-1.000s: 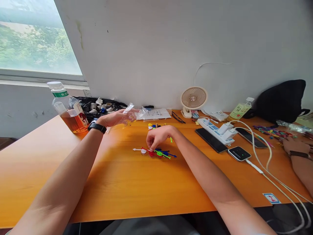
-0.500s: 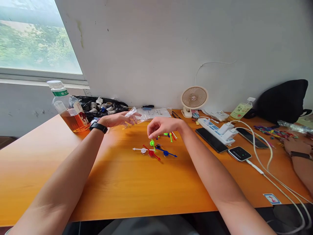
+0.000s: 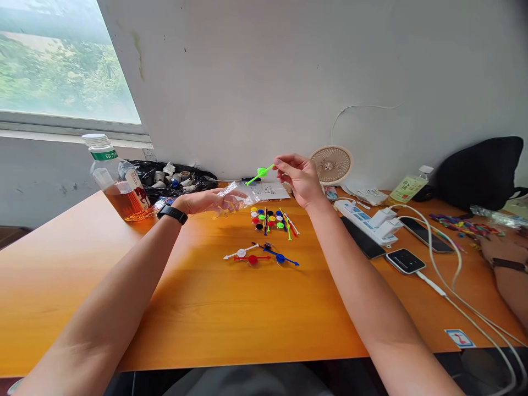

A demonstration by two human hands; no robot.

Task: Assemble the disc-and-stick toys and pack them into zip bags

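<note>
My right hand (image 3: 300,179) pinches one end of a bright green arrow spinner (image 3: 263,172), raised above the table and tilted. Lower and to its left, my left hand (image 3: 210,202), with a black watch at the wrist, grips a clear plastic bag (image 3: 243,193); the green spinner is just above the bag. On the table between my forearms lie a white arrow spinner (image 3: 241,253), a red arrow spinner (image 3: 252,259), a blue arrow spinner (image 3: 280,258) and a dark one (image 3: 267,246). Behind them sits a cluster of coloured discs (image 3: 271,220) with loose arrow sticks (image 3: 287,223).
A bottle of amber drink (image 3: 126,192) stands left, before a black bag of rubbish (image 3: 177,179). To the right are a fan (image 3: 331,165), a power strip (image 3: 363,220), phones (image 3: 427,234) and white cables (image 3: 457,258). Another person's hand (image 3: 505,250) rests at the far right.
My right hand has lifted the green spinner off the table, up and away toward the bag. The red spinner has turned to lie nearly level. My left hand has shifted slightly right.
</note>
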